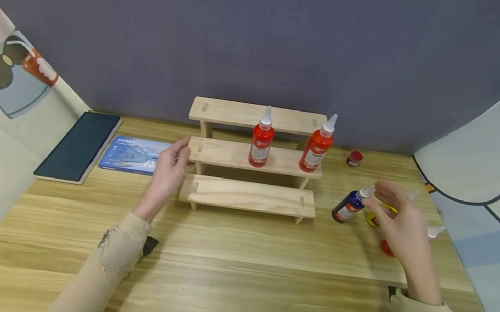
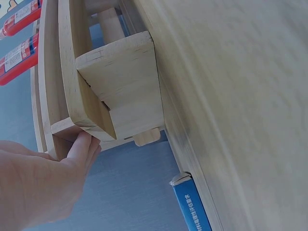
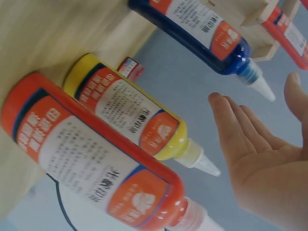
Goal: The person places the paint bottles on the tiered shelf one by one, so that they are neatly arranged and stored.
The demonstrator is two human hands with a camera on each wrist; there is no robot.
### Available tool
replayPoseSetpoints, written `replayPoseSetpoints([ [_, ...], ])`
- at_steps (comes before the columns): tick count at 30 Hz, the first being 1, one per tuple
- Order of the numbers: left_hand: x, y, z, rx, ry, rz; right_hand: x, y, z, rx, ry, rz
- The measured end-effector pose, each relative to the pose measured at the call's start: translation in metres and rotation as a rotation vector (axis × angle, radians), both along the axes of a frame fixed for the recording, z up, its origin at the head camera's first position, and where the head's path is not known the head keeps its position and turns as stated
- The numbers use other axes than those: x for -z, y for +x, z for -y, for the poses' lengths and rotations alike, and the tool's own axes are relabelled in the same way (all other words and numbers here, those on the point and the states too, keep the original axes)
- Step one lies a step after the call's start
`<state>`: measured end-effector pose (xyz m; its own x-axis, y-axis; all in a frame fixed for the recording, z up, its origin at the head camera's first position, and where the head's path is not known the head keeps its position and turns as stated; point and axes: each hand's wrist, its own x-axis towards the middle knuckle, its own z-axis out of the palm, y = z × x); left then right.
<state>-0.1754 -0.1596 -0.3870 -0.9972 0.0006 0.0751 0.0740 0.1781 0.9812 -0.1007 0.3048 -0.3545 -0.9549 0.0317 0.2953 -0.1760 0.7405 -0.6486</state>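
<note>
My left hand grips the left end of the middle step of a three-step wooden stand; in the left wrist view its fingers reach under that board. Two red paint bottles with white nozzles, one nearer the centre and one at the right end, stand on the middle step. To the right of the stand, my right hand has its fingers extended and thumb apart, close to the nozzle of a dark blue bottle. Beside it stand a yellow bottle and a red-orange bottle, partly hidden by that hand in the head view.
A small red jar sits behind the blue bottle. Left of the stand lie a blue box with a landscape picture and a dark-covered book. A grey panel rises behind the table.
</note>
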Motion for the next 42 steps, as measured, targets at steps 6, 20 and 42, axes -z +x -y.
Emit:
replayPoseSetpoints([
  [6,0.001,-0.001,0.000,-0.002,0.001,-0.003,0.009,-0.001,-0.005,-0.015,0.047,0.022],
  [20,0.001,-0.001,0.000,0.003,0.011,-0.012,0.023,-0.007,-0.007,-0.073,0.055,0.118],
  [42,0.001,-0.001,0.000,0.000,-0.006,-0.017,0.030,-0.010,-0.004,-0.075,0.060,0.130],
])
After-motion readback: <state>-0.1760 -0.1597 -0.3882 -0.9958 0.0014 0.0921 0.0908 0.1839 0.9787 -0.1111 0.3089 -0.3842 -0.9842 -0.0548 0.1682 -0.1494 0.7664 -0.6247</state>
